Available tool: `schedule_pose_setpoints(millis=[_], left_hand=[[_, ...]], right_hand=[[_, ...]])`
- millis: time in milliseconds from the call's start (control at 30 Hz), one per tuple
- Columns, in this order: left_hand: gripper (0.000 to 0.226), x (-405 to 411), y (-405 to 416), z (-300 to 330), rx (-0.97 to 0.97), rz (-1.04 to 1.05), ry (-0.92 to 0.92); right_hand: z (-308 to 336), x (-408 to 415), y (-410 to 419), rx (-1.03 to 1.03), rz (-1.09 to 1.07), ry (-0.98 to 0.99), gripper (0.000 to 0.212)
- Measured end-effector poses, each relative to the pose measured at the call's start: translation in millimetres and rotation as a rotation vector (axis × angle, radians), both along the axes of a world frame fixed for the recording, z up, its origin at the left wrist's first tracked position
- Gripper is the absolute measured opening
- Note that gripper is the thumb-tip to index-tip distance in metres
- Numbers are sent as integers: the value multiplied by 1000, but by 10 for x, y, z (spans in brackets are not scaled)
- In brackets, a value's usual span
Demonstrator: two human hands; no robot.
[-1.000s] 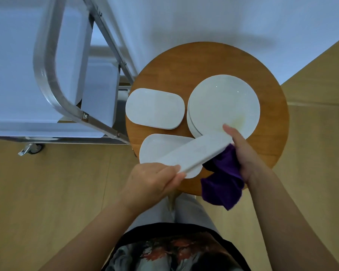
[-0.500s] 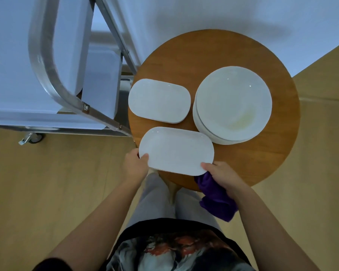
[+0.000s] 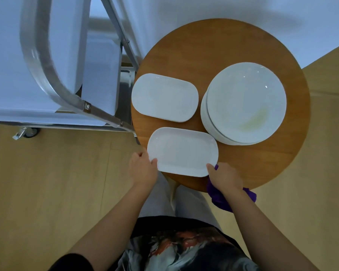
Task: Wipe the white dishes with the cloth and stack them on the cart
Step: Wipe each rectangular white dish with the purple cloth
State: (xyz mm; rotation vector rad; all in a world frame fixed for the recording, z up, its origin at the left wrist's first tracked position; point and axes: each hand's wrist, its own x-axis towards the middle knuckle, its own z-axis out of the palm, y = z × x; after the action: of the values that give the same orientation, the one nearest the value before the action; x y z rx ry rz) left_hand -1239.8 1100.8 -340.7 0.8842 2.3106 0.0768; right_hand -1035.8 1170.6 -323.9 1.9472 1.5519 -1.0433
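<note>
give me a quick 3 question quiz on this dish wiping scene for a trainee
1. True or false: the purple cloth lies on top of the round plate stack.
2. Which dish do both hands hold? A) the near oblong dish B) the far oblong dish C) the top round plate
3. Fill in: the dishes sit on a round wooden ____ beside the cart.

Key
1. False: it is under the right hand, at the table's near edge.
2. A: the left hand grips its left corner, the right hand its right corner.
3. table
</note>
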Motion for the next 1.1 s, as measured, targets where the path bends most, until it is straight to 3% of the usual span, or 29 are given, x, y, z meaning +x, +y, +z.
schedule_pose_setpoints(millis=[133, 333, 467, 600, 733, 833, 1100], left_hand=[[41, -192, 218, 57, 116, 13, -50], [36, -702, 806, 111, 245, 167, -124], [28, -903, 1155, 45, 209, 161, -70], [33, -1047, 1363, -61, 137, 134, -81], [13, -1169, 1464, -123, 111, 129, -44], [11, -1209, 1495, -132, 115, 108, -32], [18, -1183, 1435, -153, 13, 84, -202]], right_hand=[[276, -108, 138, 117, -11, -59, 35], [554, -657, 426, 392, -250, 334, 6], [449, -1099, 664, 459, -264, 409, 6], [273, -1397, 838, 455, -241, 366, 7], [156, -1515, 926, 449, -287, 355, 7], [107, -1562, 946, 434, -323, 338, 9], [36, -1646, 946, 367, -360, 357, 22]])
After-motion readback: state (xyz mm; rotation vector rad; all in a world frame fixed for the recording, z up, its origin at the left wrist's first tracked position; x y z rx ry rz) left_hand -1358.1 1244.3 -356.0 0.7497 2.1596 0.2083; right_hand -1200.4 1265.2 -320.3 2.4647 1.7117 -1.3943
